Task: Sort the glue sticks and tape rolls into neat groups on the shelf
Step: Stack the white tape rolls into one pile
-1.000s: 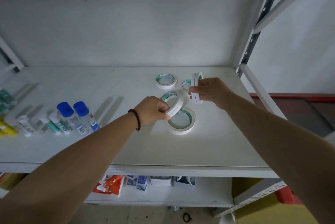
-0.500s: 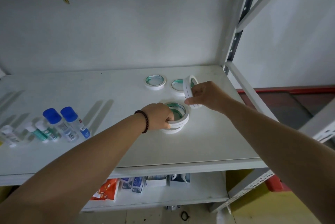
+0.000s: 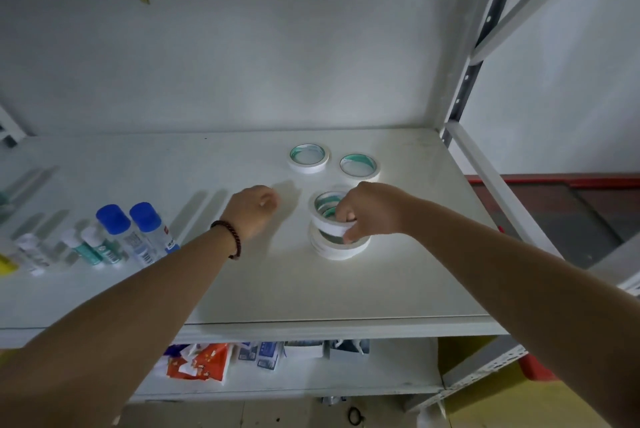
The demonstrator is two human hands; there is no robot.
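Observation:
A stack of white tape rolls (image 3: 337,247) stands on the white shelf (image 3: 311,292), right of centre. My right hand (image 3: 372,211) grips a tape roll (image 3: 325,214) just on top of that stack, fingers inside its ring. My left hand (image 3: 254,207) hovers left of the stack with curled fingers and holds nothing. Two single tape rolls (image 3: 308,157) (image 3: 358,167) lie flat farther back. Glue sticks lie in a row at the left: two blue-capped ones (image 3: 138,237), smaller teal-labelled ones (image 3: 91,247), and white ones (image 3: 31,254).
A grey upright post (image 3: 467,81) and a slanted rail (image 3: 495,181) bound the shelf on the right. The lower shelf holds an orange packet (image 3: 197,362) and small boxes (image 3: 263,355). The back wall stands close behind the rolls.
My left hand has let go of the roll it set on the stack and drawn back to the left. My right hand has brought its roll down from upright onto the stack.

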